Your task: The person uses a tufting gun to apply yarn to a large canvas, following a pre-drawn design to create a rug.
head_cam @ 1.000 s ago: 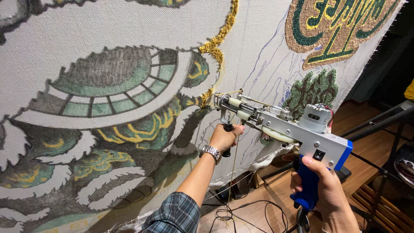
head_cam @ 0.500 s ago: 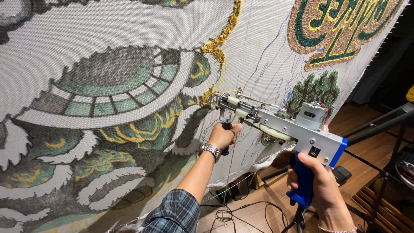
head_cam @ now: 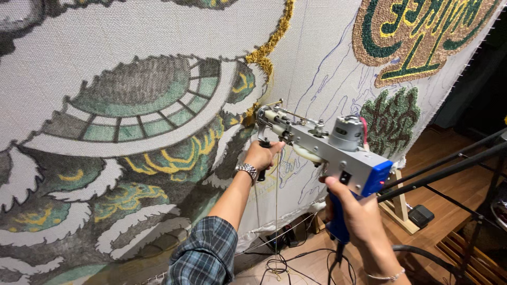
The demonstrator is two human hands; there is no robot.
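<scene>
Tufting cloth, stretched upright and filling the view from 9 to 1 o'clock, carries tufted areas in grey, green, yellow and white; a gold pile line runs down at 12 o'clock, and a green-and-gold emblem lies at 1 o'clock above a green tufted patch. Tufting gun, grey with a blue rear handle, sits at centre, its needle end touching the cloth just below the gold line. Right hand, at 5 o'clock, has its fingers clenched on the blue grip. Left hand, wearing a metal wristwatch and a plaid sleeve, grasps the black front handle beneath the nose. Black stand legs cross the wooden floor at 4 o'clock.
</scene>
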